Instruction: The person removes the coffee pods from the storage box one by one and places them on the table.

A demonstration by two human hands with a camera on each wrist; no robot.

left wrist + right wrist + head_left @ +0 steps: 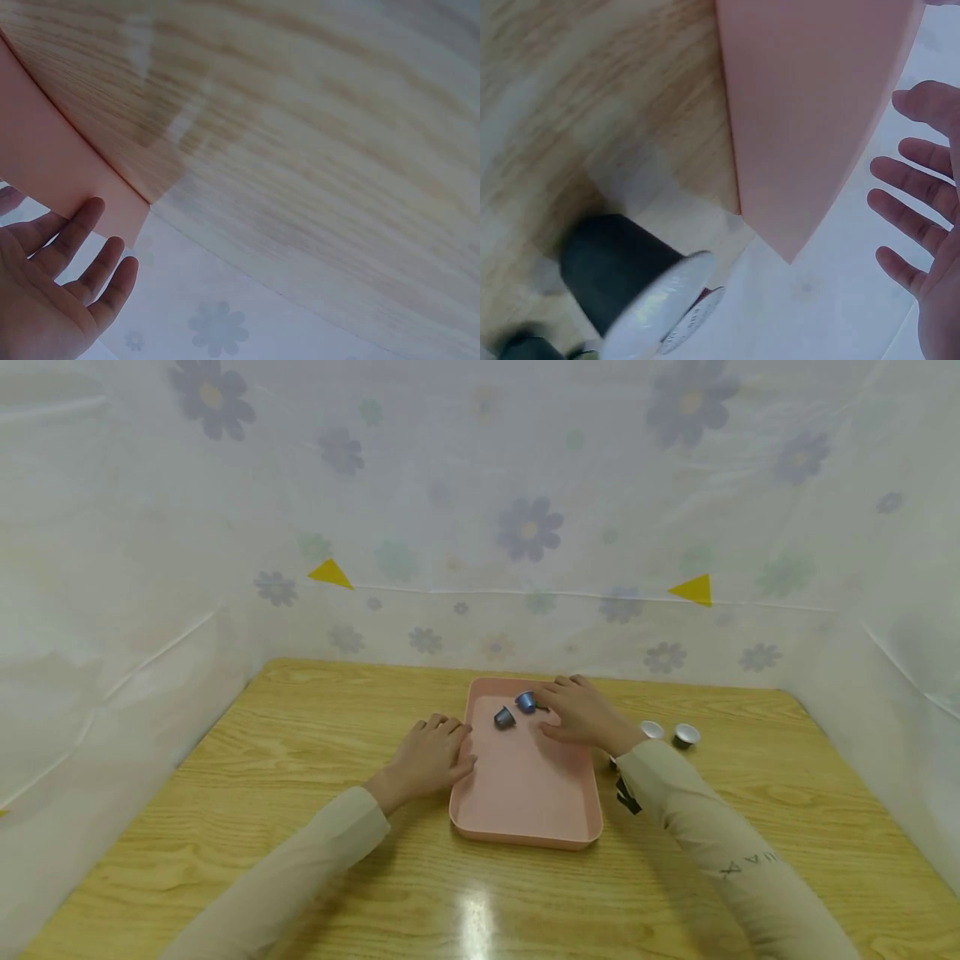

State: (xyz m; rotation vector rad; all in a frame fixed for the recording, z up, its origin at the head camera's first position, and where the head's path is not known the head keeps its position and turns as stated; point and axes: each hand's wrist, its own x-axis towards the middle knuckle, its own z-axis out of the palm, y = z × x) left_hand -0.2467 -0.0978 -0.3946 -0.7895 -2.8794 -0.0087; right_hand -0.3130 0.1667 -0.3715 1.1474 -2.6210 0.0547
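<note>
My left hand (429, 756) rests at the left rim of a pink tray (517, 810). In the left wrist view, a fingertip touches the tray's outer wall, with the other fingers spread loosely. My right hand (581, 714) reaches over the tray's right rim, its fingertips right at a blue coffee capsule (527, 702) near the far end. A dark grey coffee capsule (504, 718) lies on its side just left of it. The right wrist view shows the right hand's fingers (915, 176) apart, with nothing visible between them.
Right of the tray, two coffee capsules stand lid up, one with a white lid (651, 729) and another dark one (686, 737). A black object (628, 796) shows beside the right sleeve. Flower-patterned sheeting (480, 527) encloses the wooden table (315, 710).
</note>
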